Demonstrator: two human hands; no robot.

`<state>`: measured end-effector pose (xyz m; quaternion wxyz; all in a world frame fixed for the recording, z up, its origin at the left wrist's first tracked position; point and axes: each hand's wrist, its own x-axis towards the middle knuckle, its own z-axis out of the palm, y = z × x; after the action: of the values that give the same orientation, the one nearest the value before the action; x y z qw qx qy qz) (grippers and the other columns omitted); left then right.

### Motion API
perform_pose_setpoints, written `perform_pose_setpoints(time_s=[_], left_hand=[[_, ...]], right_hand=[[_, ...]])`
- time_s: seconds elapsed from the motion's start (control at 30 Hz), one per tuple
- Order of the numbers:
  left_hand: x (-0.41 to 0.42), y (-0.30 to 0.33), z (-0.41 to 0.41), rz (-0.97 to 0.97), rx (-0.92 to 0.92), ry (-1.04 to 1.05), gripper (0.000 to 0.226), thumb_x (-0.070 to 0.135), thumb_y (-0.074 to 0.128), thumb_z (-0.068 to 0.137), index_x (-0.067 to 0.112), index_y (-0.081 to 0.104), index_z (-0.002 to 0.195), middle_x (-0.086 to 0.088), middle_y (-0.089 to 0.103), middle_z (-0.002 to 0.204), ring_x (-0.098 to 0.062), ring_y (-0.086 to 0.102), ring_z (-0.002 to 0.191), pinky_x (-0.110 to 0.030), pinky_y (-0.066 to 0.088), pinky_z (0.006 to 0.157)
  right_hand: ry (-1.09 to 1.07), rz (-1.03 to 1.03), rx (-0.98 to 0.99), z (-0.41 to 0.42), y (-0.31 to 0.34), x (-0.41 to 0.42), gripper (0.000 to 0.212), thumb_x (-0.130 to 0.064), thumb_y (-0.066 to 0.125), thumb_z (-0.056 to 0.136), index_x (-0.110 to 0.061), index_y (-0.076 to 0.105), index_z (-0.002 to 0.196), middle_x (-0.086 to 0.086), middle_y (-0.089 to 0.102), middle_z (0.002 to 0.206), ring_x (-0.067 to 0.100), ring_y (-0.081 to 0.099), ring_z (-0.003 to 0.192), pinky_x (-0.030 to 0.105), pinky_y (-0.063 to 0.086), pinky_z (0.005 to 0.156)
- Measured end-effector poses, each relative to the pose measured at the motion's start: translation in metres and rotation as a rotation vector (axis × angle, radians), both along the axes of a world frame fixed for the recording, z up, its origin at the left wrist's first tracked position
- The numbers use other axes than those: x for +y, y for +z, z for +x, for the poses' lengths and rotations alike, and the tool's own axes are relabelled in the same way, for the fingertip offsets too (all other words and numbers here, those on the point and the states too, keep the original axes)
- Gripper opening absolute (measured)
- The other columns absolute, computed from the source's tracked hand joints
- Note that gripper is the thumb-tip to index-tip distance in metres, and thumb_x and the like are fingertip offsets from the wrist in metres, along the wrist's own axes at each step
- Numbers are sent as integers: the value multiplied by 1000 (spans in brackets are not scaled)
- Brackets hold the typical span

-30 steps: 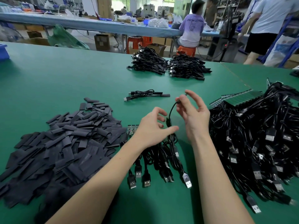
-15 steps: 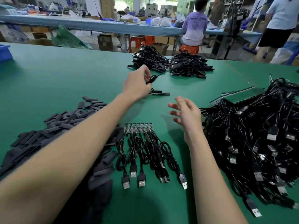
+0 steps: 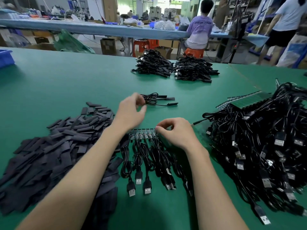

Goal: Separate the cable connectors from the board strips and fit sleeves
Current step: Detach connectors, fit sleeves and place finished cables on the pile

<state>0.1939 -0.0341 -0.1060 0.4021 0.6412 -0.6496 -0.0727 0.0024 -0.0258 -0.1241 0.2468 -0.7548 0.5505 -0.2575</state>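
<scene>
The board strip lies flat on the green table, just short of centre, with its long axis running 9 to 3 o'clock. Its cables trail toward 6 o'clock and end in a row of USB plugs.

The right hand is seen at the strip's 3 o'clock end. Its fingertips are curled in a pinch at the end connector; whether the connector is actually gripped or only touched cannot be told, as the hand covers that end.

The left hand is held just beyond the strip, toward 12 o'clock, fingers loosely curled with nothing held. It is blurred. Three sleeved cables lie just past its fingertips toward 1 o'clock.

Judgement: the right hand is the nearer to the work. The next connector is best snapped off at the 3 o'clock end, across the strip's long axis, and the left hand would have to drop toward 6 o'clock to steady the rest.

A heap of black sleeves is noted at 9 o'clock, and a large tangle of cables on further strips at 3 o'clock. Two finished bundles lie at 12 o'clock.
</scene>
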Motion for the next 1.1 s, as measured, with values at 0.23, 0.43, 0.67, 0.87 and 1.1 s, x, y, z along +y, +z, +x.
perform_pose_setpoints(time_s=[0.23, 0.43, 0.67, 0.87, 1.1], left_hand=[[47, -10, -12, 222, -177, -161, 15, 30, 49, 103, 21, 61, 104, 5, 61, 84, -25, 52, 94, -40, 46, 87], [51, 4, -13, 203, 49, -273, 19, 27, 54, 102, 20, 65, 89, 0, 68, 84, -14, 58, 81, -25, 43, 77], [51, 8, -16, 173, 174, -300, 20, 29, 54, 103, 24, 65, 88, -1, 69, 89, -17, 61, 88, -26, 45, 83], [52, 12, -18, 146, 255, -370, 22, 23, 55, 104, 10, 69, 93, -12, 68, 93, -22, 59, 90, -25, 45, 81], [54, 14, -17, 154, 312, -442, 22, 18, 54, 104, 2, 68, 98, -8, 60, 85, -6, 48, 76, -16, 39, 73]], right_hand=[[-16, 53, -143, 5, 7, 2, 26, -50, 72, 88, -29, 68, 76, -14, 64, 67, 3, 55, 62, 28, 47, 69], [91, 186, -389, -3, 18, 8, 28, -45, 73, 91, -17, 75, 89, 21, 73, 92, 14, 55, 71, 31, 44, 72], [130, 151, -562, 0, 19, 7, 23, -29, 70, 96, -11, 71, 81, -9, 64, 71, 1, 52, 63, 11, 40, 63], [184, 229, -663, -3, 14, 1, 21, -40, 72, 93, -31, 76, 75, -20, 52, 57, -4, 46, 56, 16, 40, 64], [176, 317, -714, -4, 13, 1, 31, -59, 77, 73, -29, 77, 81, -16, 50, 66, 2, 43, 64, 27, 35, 71]])
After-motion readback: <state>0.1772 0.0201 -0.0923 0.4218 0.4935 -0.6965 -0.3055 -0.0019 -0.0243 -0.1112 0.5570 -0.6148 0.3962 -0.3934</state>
